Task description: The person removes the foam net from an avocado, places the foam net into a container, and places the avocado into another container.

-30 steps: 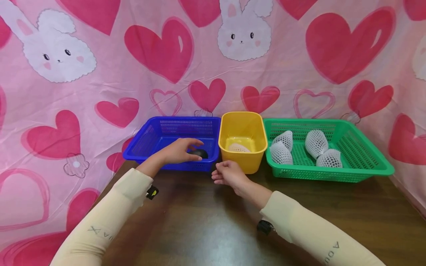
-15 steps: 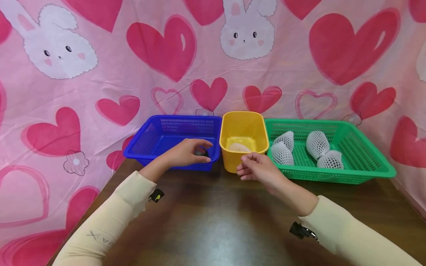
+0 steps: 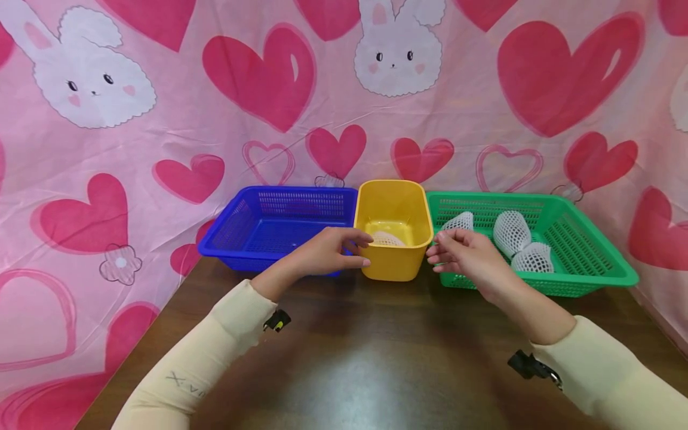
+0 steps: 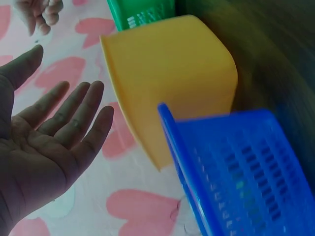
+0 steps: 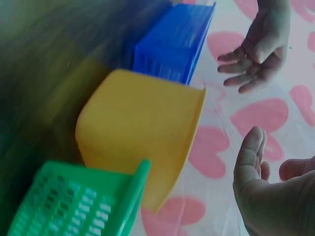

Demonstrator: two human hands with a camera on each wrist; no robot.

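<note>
My left hand is held with fingers apart just above the front right rim of the blue basket, beside the yellow bin. Its palm shows bare in the left wrist view. Over the front left rim of the green basket hovers my right hand, fingers loosely bent and holding nothing visible. White foam-net-wrapped things lie in the green basket; the right hand partly hides those at the left. A pale netted thing lies in the yellow bin. No dark round thing shows now.
The three containers stand side by side along the back of a dark wooden table. Behind them hangs a pink cloth with hearts and rabbits.
Both hands have moved right: the left from over the blue basket toward the yellow bin, the right from the yellow bin to the green basket. The dark round thing has gone from sight.
</note>
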